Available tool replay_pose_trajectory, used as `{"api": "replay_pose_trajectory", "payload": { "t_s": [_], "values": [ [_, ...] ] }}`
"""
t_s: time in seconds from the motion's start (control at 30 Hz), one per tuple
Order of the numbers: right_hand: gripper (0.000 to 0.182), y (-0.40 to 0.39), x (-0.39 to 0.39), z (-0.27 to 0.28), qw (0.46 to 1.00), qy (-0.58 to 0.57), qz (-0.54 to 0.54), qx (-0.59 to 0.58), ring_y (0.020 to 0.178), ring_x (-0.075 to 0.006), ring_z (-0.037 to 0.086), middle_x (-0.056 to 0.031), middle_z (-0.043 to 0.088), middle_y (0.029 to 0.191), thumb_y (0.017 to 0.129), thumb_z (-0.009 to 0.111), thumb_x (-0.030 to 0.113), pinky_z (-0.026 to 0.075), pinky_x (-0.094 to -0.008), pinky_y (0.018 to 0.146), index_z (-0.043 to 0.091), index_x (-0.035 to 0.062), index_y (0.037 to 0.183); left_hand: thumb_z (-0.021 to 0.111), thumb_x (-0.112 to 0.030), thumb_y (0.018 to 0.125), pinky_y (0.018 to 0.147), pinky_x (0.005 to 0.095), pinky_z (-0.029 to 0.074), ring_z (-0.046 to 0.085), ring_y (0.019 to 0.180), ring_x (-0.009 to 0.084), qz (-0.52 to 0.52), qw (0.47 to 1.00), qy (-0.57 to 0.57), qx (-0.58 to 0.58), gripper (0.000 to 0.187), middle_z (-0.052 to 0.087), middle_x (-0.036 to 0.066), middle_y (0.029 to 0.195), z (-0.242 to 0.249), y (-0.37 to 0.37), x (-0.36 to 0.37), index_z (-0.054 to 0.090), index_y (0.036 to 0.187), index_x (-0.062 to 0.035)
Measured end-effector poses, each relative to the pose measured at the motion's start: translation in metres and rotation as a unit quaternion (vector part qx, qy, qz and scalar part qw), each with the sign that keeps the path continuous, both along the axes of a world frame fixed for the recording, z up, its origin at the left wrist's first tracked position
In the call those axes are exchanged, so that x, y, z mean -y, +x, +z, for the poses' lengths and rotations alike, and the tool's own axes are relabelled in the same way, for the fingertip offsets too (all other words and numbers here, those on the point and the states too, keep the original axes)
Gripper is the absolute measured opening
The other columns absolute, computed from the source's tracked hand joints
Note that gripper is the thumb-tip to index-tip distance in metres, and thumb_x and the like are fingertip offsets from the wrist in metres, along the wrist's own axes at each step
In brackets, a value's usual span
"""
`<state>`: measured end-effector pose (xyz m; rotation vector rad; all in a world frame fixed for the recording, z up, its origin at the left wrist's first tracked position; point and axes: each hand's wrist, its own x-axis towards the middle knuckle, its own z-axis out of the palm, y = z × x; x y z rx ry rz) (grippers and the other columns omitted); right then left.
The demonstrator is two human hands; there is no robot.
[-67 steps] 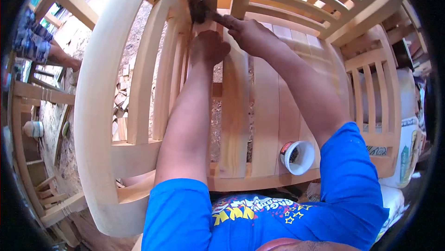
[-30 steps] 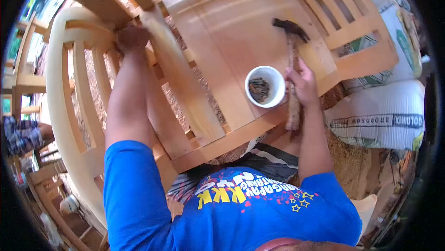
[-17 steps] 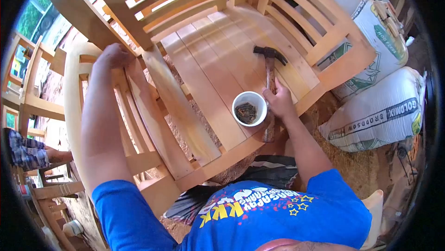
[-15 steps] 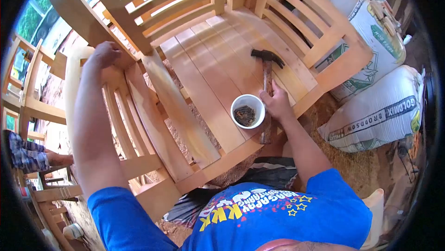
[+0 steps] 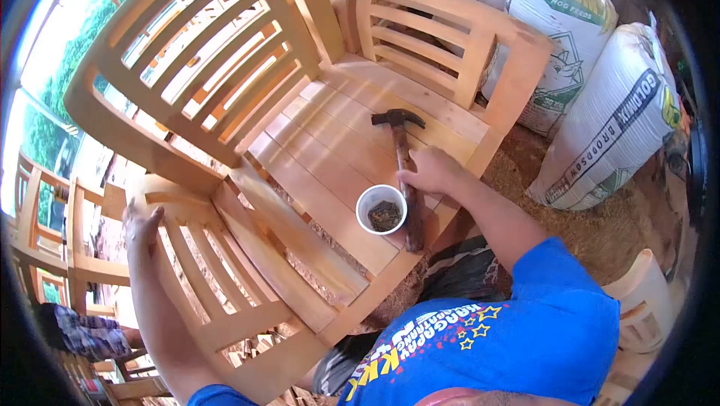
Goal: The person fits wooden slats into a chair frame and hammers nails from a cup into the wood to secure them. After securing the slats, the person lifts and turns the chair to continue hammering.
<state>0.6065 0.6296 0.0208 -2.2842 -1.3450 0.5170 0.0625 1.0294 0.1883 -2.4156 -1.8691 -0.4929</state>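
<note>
My right hand (image 5: 431,171) is closed round the wooden handle of a claw hammer (image 5: 400,136), whose dark head points toward the chair's back. Beside the handle, a white cup (image 5: 363,211) holds many small dark nails (image 5: 385,215) and stands on the slatted wooden seat (image 5: 330,125). At the left, my left hand (image 5: 142,222) rests on the chair's left armrest (image 5: 176,188), its fingers apart. Two loose-looking seat slats (image 5: 296,233) lie near that armrest, with gaps between them.
Two filled white sacks (image 5: 607,125) (image 5: 559,38) stand at the right. More wooden chair frames (image 5: 82,237) are at the left, near another person's checkered clothing (image 5: 82,331). A curved wooden piece (image 5: 637,301) is at the lower right.
The view has shifted, showing more of the chair's back. My left hand has moved from the rear of the left armrest toward its outer side. My right hand still holds the hammer beside the cup.
</note>
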Motion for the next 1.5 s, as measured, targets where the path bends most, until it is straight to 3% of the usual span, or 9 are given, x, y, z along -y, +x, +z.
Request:
{"api": "replay_pose_trajectory", "payload": {
  "t_s": [0.07,0.2,0.33,0.4,0.5,0.6,0.73,0.97,1.5],
  "values": [
    [0.031,0.014,0.003,0.026,0.995,0.088,-0.051,0.011,0.096,-0.0458,0.071,-0.0284,0.072,0.099,0.091,0.064,0.031,0.058,-0.0524,0.086,0.071,0.0036,0.103,0.081,-0.046,0.088,0.106,0.047,0.05,0.06,0.13,0.0336,0.025,0.974,-0.126,0.186,0.082,0.059,0.021,0.145,0.021,0.008,0.028,0.051,0.15,-0.0016],
    [0.031,0.1,0.032,0.072,0.908,0.305,-0.236,0.163,0.088,-0.0465,0.07,-0.0285,0.07,0.093,0.094,0.063,0.026,0.056,-0.0554,0.079,0.071,0.0,0.109,0.08,-0.048,0.089,0.1,0.0449,0.052,0.065,0.119,0.0297,0.113,0.934,-0.252,0.225,0.073,0.069,0.017,0.131,0.034,0.007,0.031,0.061,0.143,-0.0017],
    [0.056,0.204,0.088,0.081,0.755,0.371,-0.384,0.381,0.117,-0.0469,0.062,-0.028,0.067,0.124,0.094,0.068,0.035,0.048,-0.0519,0.103,0.059,-0.0006,0.136,0.082,-0.045,0.088,0.099,0.0432,0.052,0.066,0.116,0.0273,0.087,0.924,-0.267,0.26,0.07,0.07,0.013,0.131,0.021,-0.005,0.019,0.063,0.141,-0.0028],
    [0.068,0.219,0.106,0.079,0.759,0.309,-0.46,0.344,0.125,-0.0411,0.06,-0.023,0.067,0.131,0.094,0.07,0.044,0.045,-0.0495,0.11,0.056,-0.0044,0.14,0.082,-0.04,0.087,0.099,0.0419,0.052,0.066,0.115,0.0262,0.07,0.941,-0.244,0.223,0.065,0.071,0.011,0.127,0.022,-0.009,0.021,0.065,0.138,-0.0037],
    [0.072,0.26,0.108,0.043,0.784,0.465,-0.406,-0.06,0.128,-0.0347,0.06,-0.0175,0.064,0.137,0.098,0.068,0.049,0.045,-0.0455,0.112,0.053,-0.0027,0.145,0.081,-0.032,0.086,0.102,0.04,0.05,0.065,0.114,0.0251,0.012,0.957,-0.213,0.197,0.055,0.072,0.009,0.122,0.007,-0.032,-0.006,0.069,0.134,-0.0066],
    [0.071,0.257,0.096,0.033,0.718,0.546,-0.275,-0.334,0.13,-0.0298,0.059,-0.0133,0.063,0.141,0.102,0.064,0.051,0.046,-0.043,0.112,0.049,0.0005,0.15,0.084,-0.03,0.08,0.097,0.0375,0.052,0.069,0.105,0.0209,-0.093,0.917,-0.244,0.302,0.053,0.074,0.007,0.113,-0.005,-0.034,-0.019,0.073,0.125,-0.0038],
    [0.067,0.235,0.081,0.048,0.705,0.538,-0.29,-0.36,0.132,-0.0315,0.059,-0.0146,0.06,0.147,0.106,0.058,0.05,0.047,-0.0456,0.113,0.048,0.0014,0.151,0.085,-0.041,0.078,0.096,0.0401,0.053,0.069,0.101,0.0221,0.049,0.978,-0.192,0.062,0.061,0.075,0.01,0.112,0.04,0.013,0.034,0.073,0.127,-0.0071],
    [0.072,0.228,0.079,0.05,0.711,0.538,-0.319,-0.321,0.138,-0.0346,0.056,-0.0177,0.055,0.152,0.107,0.053,0.055,0.045,-0.0487,0.117,0.045,0.0007,0.153,0.085,-0.043,0.073,0.086,0.0427,0.056,0.07,0.094,0.0249,0.121,0.963,-0.21,0.117,0.067,0.075,0.013,0.113,0.037,0.01,0.034,0.073,0.127,-0.0049],
    [0.072,0.246,0.08,0.031,0.667,0.58,-0.386,-0.266,0.122,-0.0343,0.067,-0.02,0.062,0.142,0.103,0.063,0.051,0.056,-0.0473,0.104,0.051,-0.0074,0.145,0.083,-0.03,0.076,0.096,0.0384,0.051,0.066,0.109,0.0233,-0.022,0.985,-0.121,0.119,0.062,0.073,0.009,0.119,0.006,-0.034,-0.016,0.07,0.132,-0.0081]
  ]
}}
